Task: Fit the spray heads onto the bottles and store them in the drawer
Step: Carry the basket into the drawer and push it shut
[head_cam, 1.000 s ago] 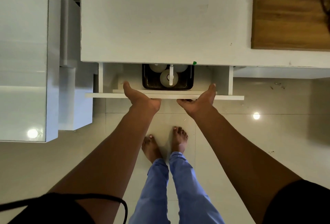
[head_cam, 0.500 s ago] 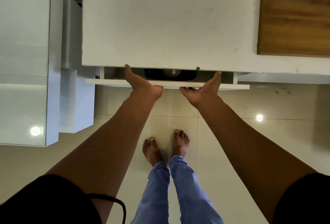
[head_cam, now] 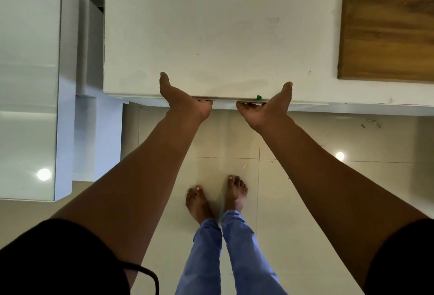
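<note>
The white drawer (head_cam: 225, 104) sits pushed in under the white countertop (head_cam: 223, 36); only a thin strip of its front shows below the counter edge. The bottles and spray heads are hidden inside. My left hand (head_cam: 183, 98) presses flat against the drawer front left of centre, thumb raised over the counter edge. My right hand (head_cam: 265, 106) presses the front right of centre, thumb up as well. Neither hand holds anything.
A wooden board (head_cam: 387, 24) lies on the counter at the upper right. A small green tag (head_cam: 258, 97) sticks out at the counter edge. A glossy white cabinet (head_cam: 28, 83) stands at the left. My bare feet (head_cam: 216, 198) are on the tiled floor.
Both hands have pushed the drawer inward. A second ago it stood open with a black tray of bottles showing; now it is shut and the tray is out of sight.
</note>
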